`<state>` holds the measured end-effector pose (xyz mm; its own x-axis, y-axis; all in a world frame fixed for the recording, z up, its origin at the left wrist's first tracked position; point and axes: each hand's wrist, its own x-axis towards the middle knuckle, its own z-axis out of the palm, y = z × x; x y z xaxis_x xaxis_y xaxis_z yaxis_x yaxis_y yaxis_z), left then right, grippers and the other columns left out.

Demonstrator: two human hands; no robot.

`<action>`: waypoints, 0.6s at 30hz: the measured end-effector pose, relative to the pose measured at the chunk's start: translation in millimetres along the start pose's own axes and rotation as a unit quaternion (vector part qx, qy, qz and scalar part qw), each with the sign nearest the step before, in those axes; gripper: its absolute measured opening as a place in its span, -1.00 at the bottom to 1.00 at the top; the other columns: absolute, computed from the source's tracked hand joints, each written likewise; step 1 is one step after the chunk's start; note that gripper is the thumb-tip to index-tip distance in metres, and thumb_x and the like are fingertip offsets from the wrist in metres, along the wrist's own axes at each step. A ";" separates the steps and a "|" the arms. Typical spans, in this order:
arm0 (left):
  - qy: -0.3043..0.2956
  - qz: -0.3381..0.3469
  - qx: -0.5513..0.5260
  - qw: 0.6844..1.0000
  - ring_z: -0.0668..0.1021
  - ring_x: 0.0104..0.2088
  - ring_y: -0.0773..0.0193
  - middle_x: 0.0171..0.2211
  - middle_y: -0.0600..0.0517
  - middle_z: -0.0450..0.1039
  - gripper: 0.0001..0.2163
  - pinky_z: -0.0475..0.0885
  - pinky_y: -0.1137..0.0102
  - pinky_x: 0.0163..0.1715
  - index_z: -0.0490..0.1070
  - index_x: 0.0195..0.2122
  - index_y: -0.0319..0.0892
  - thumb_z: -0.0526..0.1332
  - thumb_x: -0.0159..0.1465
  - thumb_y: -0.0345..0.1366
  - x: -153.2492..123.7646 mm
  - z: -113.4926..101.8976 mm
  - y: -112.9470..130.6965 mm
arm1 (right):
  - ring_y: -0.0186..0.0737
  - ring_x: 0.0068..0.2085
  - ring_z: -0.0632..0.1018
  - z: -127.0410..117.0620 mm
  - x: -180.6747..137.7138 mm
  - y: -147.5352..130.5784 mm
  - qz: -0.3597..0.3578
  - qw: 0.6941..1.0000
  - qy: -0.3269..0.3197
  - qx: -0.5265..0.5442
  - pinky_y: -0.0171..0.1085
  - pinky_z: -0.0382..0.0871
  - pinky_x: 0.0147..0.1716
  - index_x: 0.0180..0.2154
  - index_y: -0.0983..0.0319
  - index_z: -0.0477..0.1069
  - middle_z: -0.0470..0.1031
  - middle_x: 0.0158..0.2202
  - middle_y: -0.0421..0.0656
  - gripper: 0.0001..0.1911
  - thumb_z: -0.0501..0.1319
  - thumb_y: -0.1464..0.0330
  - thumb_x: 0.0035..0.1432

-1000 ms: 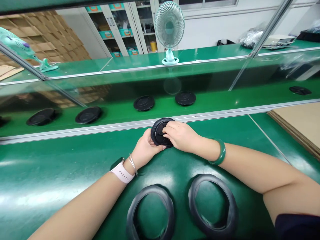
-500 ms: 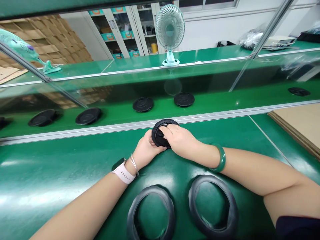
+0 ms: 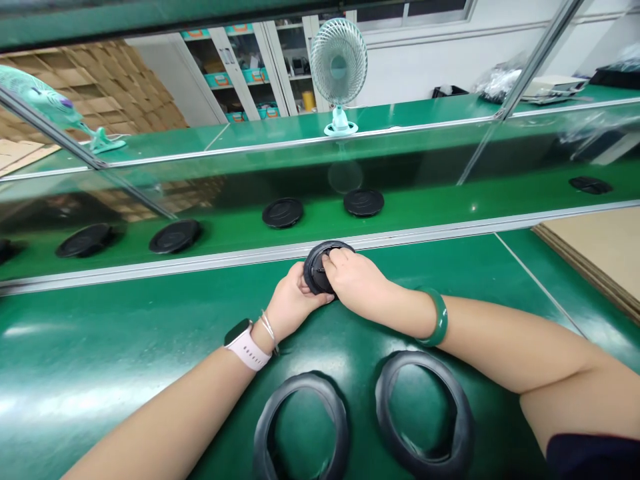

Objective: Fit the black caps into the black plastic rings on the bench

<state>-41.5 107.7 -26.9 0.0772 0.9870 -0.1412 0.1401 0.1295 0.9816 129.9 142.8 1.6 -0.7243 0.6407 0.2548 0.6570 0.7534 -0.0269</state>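
A round black disc with a thick, soft-looking dark rim is held tilted up over the near edge of the green channel. My left hand grips its rim from the left and below, thumb along the lower edge. Bent fingers of my right hand press onto its face and right side; the fingertips are partly hidden, as is that side of the disc. Two dark grey, soft-looking rings lie on the green tabletop nearer to me, a left ring and a right ring.
Along the green channel lie several black discs, among them one disc just beyond my hands. A metal rail borders it. Flat cardboard sheets are stacked at right. A fan stands behind the clear panel.
My right hand's fingers have shifted slightly on the disc's face, and more of the soft rim shows at upper left. The left hand keeps its grip.
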 end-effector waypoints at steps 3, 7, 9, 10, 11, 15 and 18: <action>0.009 -0.003 -0.010 1.000 0.67 -0.20 0.10 -0.22 0.00 0.60 -0.36 0.60 0.16 -0.10 0.27 -0.07 -0.17 0.54 -0.14 -0.34 0.6 -0.8 1.2 | 0.08 -0.11 0.42 3.9 -3.0 7.4 -0.023 0.996 0.084 0.035 -0.01 0.44 -0.14 -0.05 0.44 0.50 0.42 -0.14 0.13 -0.77 0.17 0.51 0.31; 0.021 0.007 -0.023 1.000 0.65 -0.09 0.09 -0.11 -0.04 0.57 -0.30 0.55 0.15 0.01 0.24 0.01 -0.17 0.54 -0.13 -0.36 0.8 -1.0 2.5 | 0.04 0.03 0.37 13.4 -5.9 22.9 0.065 0.950 0.241 0.189 0.02 0.34 0.07 0.06 0.31 0.43 0.38 -0.02 0.07 -0.71 0.22 0.37 0.34; 0.012 0.010 -0.020 1.000 0.63 -0.04 0.07 -0.06 -0.08 0.56 -0.30 0.53 0.12 0.05 0.24 0.02 -0.17 0.54 -0.12 -0.35 0.8 -1.1 1.9 | -0.01 0.07 0.38 21.6 -4.3 30.3 0.147 0.915 0.233 0.296 0.01 0.30 0.13 0.07 0.29 0.40 0.39 0.02 0.05 -0.71 0.20 0.37 0.35; 0.006 0.013 -0.016 1.000 0.62 -0.02 0.05 -0.03 -0.10 0.55 -0.30 0.51 0.11 0.07 0.24 0.03 -0.17 0.54 -0.11 -0.33 0.9 -1.5 1.0 | -0.04 0.05 0.41 26.2 -2.8 33.3 0.175 0.896 0.206 0.352 -0.01 0.30 0.12 0.04 0.28 0.41 0.42 0.00 0.02 -0.74 0.18 0.37 0.35; 0.001 0.018 -0.007 1.000 0.60 0.02 0.03 0.01 -0.12 0.52 -0.29 0.49 0.09 0.10 0.23 0.05 -0.16 0.54 -0.10 -0.32 0.9 -2.2 -0.2 | -0.08 0.01 0.44 30.5 -1.3 35.6 0.191 0.877 0.176 0.405 -0.03 0.33 0.09 -0.01 0.27 0.42 0.45 -0.04 -0.02 -0.78 0.18 0.38 0.34; -0.004 0.073 0.044 0.996 0.45 0.21 -0.05 0.19 -0.18 0.37 -0.18 0.38 0.04 0.21 0.17 0.19 -0.14 0.55 -0.06 -0.23 0.4 -6.7 -5.8 | -0.15 -0.09 0.48 39.7 2.2 36.4 0.208 0.813 0.148 0.524 -0.12 0.36 -0.01 -0.14 0.25 0.42 0.49 -0.13 -0.12 -0.82 0.26 0.35 0.22; -0.015 0.093 0.054 0.994 0.45 0.20 -0.03 0.20 -0.18 0.34 -0.28 0.38 0.07 0.19 0.16 0.21 -0.15 0.46 0.10 -0.14 -1.3 -8.3 -6.7 | -0.17 -0.15 0.48 37.1 1.8 31.2 0.211 0.797 0.163 0.541 -0.15 0.36 -0.07 -0.20 0.24 0.39 0.49 -0.19 -0.16 -0.82 0.29 0.33 0.15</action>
<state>-50.8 106.3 -32.2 0.1407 0.9894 0.0371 0.2258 -0.0685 0.9718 141.3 172.9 -34.7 -0.2768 0.9316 0.2355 0.1344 0.2802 -0.9505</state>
